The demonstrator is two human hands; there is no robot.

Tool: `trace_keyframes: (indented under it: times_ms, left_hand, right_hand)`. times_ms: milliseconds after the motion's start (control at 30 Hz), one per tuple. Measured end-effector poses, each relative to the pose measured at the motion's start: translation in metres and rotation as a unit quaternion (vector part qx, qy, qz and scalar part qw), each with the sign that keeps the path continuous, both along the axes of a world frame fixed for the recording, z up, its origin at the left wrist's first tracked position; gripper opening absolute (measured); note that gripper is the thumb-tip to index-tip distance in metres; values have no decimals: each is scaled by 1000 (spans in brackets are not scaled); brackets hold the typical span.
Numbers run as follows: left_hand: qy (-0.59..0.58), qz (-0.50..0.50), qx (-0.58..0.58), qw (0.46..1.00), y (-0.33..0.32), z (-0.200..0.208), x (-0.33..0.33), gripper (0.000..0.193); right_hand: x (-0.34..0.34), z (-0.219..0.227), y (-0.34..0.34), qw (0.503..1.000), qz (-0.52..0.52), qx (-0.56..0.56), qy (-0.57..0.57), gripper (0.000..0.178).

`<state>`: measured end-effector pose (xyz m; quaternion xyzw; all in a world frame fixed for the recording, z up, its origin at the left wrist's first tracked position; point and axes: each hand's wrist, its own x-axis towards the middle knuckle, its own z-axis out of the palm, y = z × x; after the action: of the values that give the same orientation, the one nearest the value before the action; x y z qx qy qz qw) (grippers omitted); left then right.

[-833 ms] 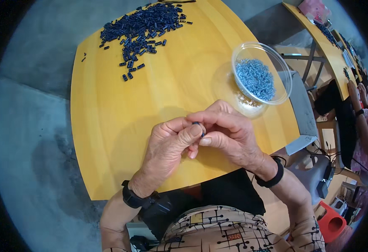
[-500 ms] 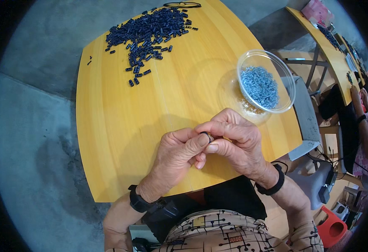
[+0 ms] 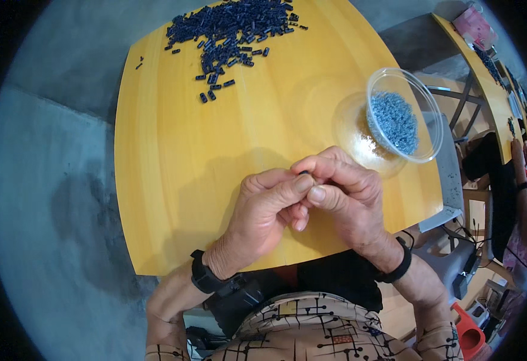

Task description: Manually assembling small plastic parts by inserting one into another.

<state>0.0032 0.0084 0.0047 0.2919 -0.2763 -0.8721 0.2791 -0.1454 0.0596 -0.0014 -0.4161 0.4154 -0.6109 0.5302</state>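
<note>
My left hand and my right hand meet over the near middle of a yellow wooden table. Their fingertips pinch together on a small dark piece, mostly hidden between thumbs and forefingers. Each wrist wears a black band. A heap of small dark blue pieces lies at the table's far edge, well away from both hands. A clear plastic bowl holding tiny blue-grey parts stands just right of and beyond my right hand.
Grey concrete floor lies to the left of the table. Another yellow table with dark pieces runs along the right side, with another person's arm beside it. A red object sits low right.
The hands stay pinched together on the small piece, with only slight finger shifts. The view has drifted a little, so the table and bowl sit slightly lower in the picture.
</note>
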Motion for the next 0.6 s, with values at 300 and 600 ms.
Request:
trace_keyframes:
  times_ms: [300, 600]
  left_hand:
    - [11, 27, -16, 999, -3, -1, -2, 22]
    - [42, 22, -21, 999, -4, -6, 1, 22]
  right_hand:
    - [1, 1, -9, 988, -21, -73, 137, 25]
    - [-12, 1, -13, 974, 15, -110, 199, 31]
